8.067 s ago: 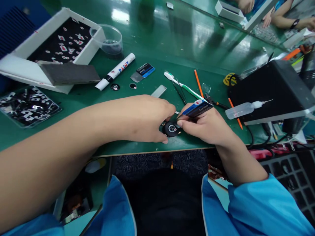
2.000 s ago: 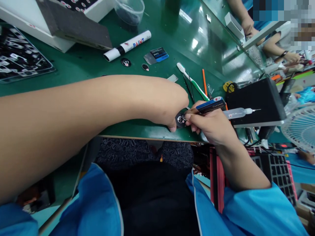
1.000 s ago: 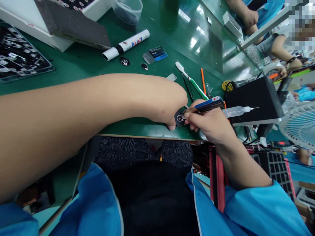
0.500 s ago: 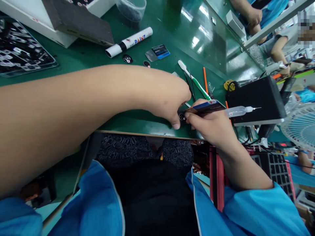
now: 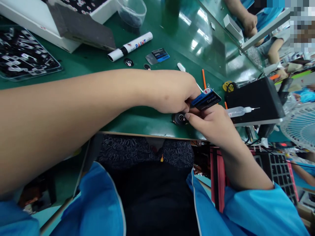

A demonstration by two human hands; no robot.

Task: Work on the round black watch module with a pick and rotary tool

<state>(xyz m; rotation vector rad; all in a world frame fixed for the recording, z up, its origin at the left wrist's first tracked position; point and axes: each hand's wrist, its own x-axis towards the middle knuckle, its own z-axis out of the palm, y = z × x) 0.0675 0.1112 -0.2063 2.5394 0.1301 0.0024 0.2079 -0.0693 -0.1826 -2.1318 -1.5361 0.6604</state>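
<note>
My left hand [image 5: 178, 91] reaches across the front of the bench, its fingers closed at the near edge of a blue and black card [image 5: 206, 99] printed "Curved". Its fingertips are partly hidden. Just below, a small round black part [image 5: 180, 118] with a dotted face is held at its right edge by the thumb of my right hand [image 5: 213, 123]. The right fingers are curled behind the card. Beyond the right hand a clear needle-tipped bottle [image 5: 238, 111] sticks out; whether that hand touches it I cannot tell.
A paint marker [image 5: 130, 46], two small black discs [image 5: 128, 62] and another card [image 5: 157, 56] lie behind my left arm. At the left are a tray of small parts [image 5: 27, 54] and a white box [image 5: 71, 46]. A black device [image 5: 256, 101] and a fan [image 5: 299, 126] stand right.
My left hand has moved right and up to the card, its thumb drawn in. The card has turned so its printed face shows. The round part is now more exposed.
</note>
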